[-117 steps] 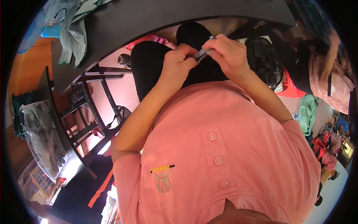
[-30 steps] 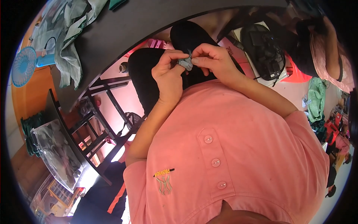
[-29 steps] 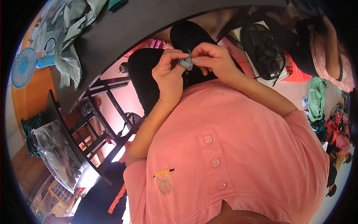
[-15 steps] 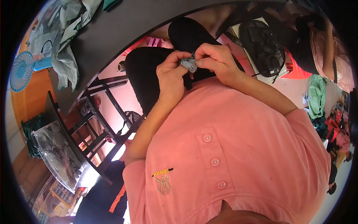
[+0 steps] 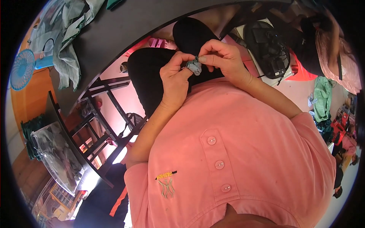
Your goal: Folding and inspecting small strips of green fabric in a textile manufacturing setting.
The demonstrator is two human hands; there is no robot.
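My left hand (image 5: 175, 79) and my right hand (image 5: 224, 60) meet over my lap, in front of my pink button shirt (image 5: 235, 152). Together they pinch a small crumpled grey piece of fabric (image 5: 195, 67). The left thumb and fingers press it from the left. From the right, the right thumb and forefinger nip its top edge. My black trousers (image 5: 152, 76) lie just beneath the hands.
A dark table (image 5: 125, 26) curves across the top, with pale green cloth (image 5: 68, 41) heaped on it and a blue fan (image 5: 23, 68) beyond. A black-framed stool (image 5: 102, 114) stands at my left. A black wire basket (image 5: 266, 45) sits at upper right.
Earlier the hands held a thin dark stick-like thing; in the last second they pinch the grey fabric, and both hands have drifted slightly up and right in the view.
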